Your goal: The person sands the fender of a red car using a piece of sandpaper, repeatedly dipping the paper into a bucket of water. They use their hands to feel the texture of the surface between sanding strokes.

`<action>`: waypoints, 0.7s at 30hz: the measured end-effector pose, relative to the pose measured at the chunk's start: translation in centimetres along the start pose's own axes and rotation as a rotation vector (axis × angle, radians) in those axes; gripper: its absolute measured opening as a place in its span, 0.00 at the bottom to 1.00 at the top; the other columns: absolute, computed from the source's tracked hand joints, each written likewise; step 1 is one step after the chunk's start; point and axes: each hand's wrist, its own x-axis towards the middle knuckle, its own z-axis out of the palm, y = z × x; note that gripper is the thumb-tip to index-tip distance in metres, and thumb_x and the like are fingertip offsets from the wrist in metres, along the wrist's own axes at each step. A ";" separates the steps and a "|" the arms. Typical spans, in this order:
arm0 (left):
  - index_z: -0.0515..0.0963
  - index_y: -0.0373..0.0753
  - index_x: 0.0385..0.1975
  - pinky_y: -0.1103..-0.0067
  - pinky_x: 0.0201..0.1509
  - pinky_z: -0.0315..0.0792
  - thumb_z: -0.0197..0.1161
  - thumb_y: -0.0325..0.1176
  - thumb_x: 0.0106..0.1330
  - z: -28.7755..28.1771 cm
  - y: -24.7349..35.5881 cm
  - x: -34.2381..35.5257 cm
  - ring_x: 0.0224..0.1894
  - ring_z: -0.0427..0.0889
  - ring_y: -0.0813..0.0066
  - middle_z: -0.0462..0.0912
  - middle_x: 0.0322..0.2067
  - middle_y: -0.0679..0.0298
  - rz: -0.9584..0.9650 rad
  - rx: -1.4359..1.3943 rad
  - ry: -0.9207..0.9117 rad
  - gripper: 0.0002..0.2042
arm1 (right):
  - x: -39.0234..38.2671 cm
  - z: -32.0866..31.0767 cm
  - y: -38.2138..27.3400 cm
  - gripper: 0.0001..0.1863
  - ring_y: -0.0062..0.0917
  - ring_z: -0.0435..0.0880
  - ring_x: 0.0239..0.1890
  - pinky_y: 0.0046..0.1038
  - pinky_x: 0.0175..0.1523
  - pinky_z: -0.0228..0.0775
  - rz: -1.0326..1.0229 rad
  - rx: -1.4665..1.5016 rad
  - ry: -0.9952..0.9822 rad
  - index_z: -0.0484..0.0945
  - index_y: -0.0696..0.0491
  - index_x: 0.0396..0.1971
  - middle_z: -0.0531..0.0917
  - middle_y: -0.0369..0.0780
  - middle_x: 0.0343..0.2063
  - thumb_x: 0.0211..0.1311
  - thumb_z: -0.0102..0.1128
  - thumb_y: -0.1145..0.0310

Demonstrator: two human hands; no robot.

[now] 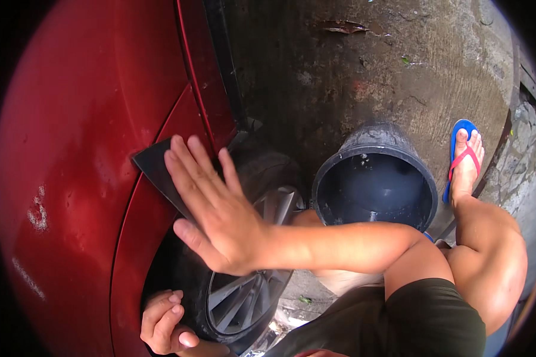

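My right hand [211, 208] is stretched flat over a dark rectangular sheet [153, 165], pressing it against the red car's panel [71, 137] at a seam by the wheel arch, with the thumb spread below. At the lower left, my left hand [167, 321] is curled by the edge of the wheel arch; anything inside its fingers is hidden. Beneath my right arm is the car's wheel [235, 303], with a black tyre and silver spokes, partly covered by that arm. Pale scuffed patches [39, 208] mark the red paint at the left.
A dark plastic bucket [372, 178] with liquid in it stands on the wet concrete [369, 71], right of the wheel. My foot in a blue and red flip-flop [463, 160] is at the right. A rough concrete edge [521, 137] runs along the far right.
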 end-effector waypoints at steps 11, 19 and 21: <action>0.79 0.27 0.43 0.68 0.30 0.84 0.52 0.60 0.78 0.9 -1.4 0.1 0.29 0.86 0.57 0.82 0.32 0.47 0.061 -0.049 -0.021 0.33 | 4.0 -1.2 4.1 0.41 0.61 0.41 0.81 0.67 0.78 0.33 0.100 -0.196 0.149 0.47 0.71 0.77 0.48 0.61 0.79 0.77 0.44 0.56; 0.79 0.27 0.43 0.68 0.31 0.84 0.54 0.60 0.78 0.6 -1.2 0.0 0.29 0.86 0.57 0.82 0.33 0.46 0.051 -0.043 -0.031 0.32 | 3.5 -1.1 3.4 0.41 0.58 0.41 0.82 0.66 0.78 0.31 0.110 -0.164 0.139 0.48 0.70 0.76 0.49 0.61 0.79 0.76 0.44 0.56; 0.79 0.27 0.44 0.68 0.30 0.84 0.53 0.60 0.78 0.7 -1.2 0.3 0.29 0.86 0.57 0.82 0.32 0.46 0.064 -0.037 -0.030 0.32 | 3.8 -1.5 3.3 0.41 0.59 0.41 0.81 0.65 0.79 0.31 0.097 -0.153 0.123 0.49 0.71 0.76 0.49 0.63 0.78 0.76 0.44 0.56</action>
